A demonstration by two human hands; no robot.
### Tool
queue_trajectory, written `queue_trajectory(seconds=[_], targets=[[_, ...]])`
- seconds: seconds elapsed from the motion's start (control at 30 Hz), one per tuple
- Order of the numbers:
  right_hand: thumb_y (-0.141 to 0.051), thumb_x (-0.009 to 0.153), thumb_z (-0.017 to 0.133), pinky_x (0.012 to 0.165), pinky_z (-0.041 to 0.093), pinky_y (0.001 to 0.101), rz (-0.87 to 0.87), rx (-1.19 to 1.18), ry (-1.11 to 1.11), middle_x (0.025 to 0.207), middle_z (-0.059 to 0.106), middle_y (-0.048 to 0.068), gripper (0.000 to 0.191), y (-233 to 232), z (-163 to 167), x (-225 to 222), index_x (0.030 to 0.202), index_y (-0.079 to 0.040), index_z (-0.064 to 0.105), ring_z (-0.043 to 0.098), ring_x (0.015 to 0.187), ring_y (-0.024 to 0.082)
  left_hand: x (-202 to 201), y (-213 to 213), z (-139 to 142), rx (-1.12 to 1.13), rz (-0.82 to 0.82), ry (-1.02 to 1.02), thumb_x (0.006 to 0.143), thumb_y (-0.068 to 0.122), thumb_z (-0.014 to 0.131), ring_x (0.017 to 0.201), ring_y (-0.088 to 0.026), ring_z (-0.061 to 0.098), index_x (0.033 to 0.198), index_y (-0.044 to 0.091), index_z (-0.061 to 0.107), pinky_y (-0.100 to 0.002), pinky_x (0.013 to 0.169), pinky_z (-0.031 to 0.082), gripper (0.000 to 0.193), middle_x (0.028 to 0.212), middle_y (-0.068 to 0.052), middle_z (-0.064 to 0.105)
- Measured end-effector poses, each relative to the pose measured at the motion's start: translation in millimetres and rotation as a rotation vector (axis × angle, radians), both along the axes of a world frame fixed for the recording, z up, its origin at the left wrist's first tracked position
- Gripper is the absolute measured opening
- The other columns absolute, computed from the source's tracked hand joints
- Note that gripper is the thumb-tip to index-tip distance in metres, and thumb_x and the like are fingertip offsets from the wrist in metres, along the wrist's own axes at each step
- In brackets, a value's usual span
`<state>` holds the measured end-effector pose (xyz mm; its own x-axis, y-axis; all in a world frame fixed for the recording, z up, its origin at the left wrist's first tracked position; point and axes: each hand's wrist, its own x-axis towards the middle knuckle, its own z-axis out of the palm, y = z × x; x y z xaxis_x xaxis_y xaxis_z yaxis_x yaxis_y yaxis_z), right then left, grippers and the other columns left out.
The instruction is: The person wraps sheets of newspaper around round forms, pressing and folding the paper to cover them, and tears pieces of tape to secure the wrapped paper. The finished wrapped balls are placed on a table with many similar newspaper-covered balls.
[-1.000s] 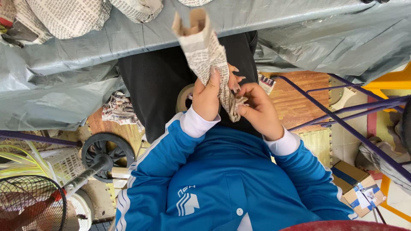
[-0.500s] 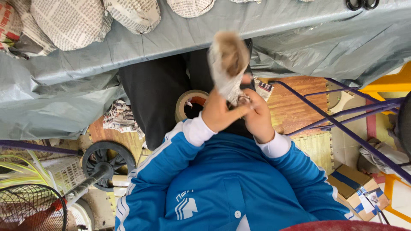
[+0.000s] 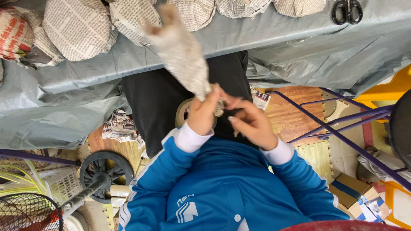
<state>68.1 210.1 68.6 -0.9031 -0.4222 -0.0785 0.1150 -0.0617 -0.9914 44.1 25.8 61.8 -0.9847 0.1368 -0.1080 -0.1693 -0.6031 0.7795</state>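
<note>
Left hand [image 3: 203, 112] grips the twisted newspaper roll [image 3: 182, 53] below the counter [image 3: 274, 32]; right hand [image 3: 252, 122] half-curled beside it, holding nothing.

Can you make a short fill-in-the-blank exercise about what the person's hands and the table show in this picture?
1. The left hand grips a twisted roll made of ____.
2. The scissors on the table have ____ handles.
3. The person's jacket is ____.
4. The table is covered with a ____ sheet.

Missing words: newspaper; black; blue; grey
</note>
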Motion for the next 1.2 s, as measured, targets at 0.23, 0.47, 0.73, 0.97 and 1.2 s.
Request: queue_trajectory(seconds=[0.23,0.47,0.73,0.97,1.2], targets=[[-0.026,0.103,0.07,0.096,0.05,0.0327,-0.239,-0.19,0.251,0.118,0.066,0.013,0.06,29.5,48.1,-39.8,0.152,-0.003,0.044,0.062,0.107,0.018,16.2,-12.8,19.3,-0.13,-0.577,-0.135,0.108,0.032,0.056,0.051,-0.011,0.051,0.081,0.007,0.056,-0.028,0.054,0.047,0.036,0.06,0.0,0.053],[-0.024,0.098,0.073,0.092,0.052,0.0358,-0.237,0.067,0.657,0.119,0.076,0.007,0.027,29.5,80.0,-51.9,0.12,-0.009,0.071,0.069,0.111,0.021,14.8,-0.5,20.8,-0.255,-0.685,-0.166,0.105,0.033,0.056,0.046,-0.009,0.05,0.071,0.009,0.053,-0.027,0.046,0.045,0.042,0.055,0.002,0.048],[-0.019,0.094,0.081,0.096,0.051,0.0512,-0.275,0.667,1.332,0.124,0.07,0.014,0.026,19.5,58.4,-51.4,0.115,-0.006,0.075,0.064,0.126,0.043,12.6,-5.4,20.1,-0.258,-0.634,-0.146,0.105,0.031,0.054,0.045,-0.009,0.051,0.073,0.009,0.054,-0.027,0.042,0.043,0.038,0.057,0.002,0.049],[-0.012,0.091,0.073,0.101,0.05,0.0447,-0.17,0.415,1.066,0.136,0.069,0.007,0.035,32.6,63.6,-49.8,0.125,-0.011,0.073,0.064,0.135,0.031,8.6,-9.7,27.5,-0.41,-0.666,-0.162,0.104,0.034,0.056,0.043,-0.008,0.049,0.071,0.008,0.055,-0.026,0.04,0.042,0.043,0.056,0.002,0.049],[-0.022,0.098,0.07,0.108,0.05,0.0451,-0.093,-0.145,0.391,0.144,0.052,0.018,0.067,25.0,72.5,-47.5,0.152,-0.001,0.035,0.061,0.128,0.032,4.8,-16.7,27.6,-0.39,-0.813,-0.165,0.101,0.035,0.06,0.043,-0.008,0.047,0.071,0.008,0.057,-0.026,0.038,0.04,0.04,0.056,0.002,0.05]])
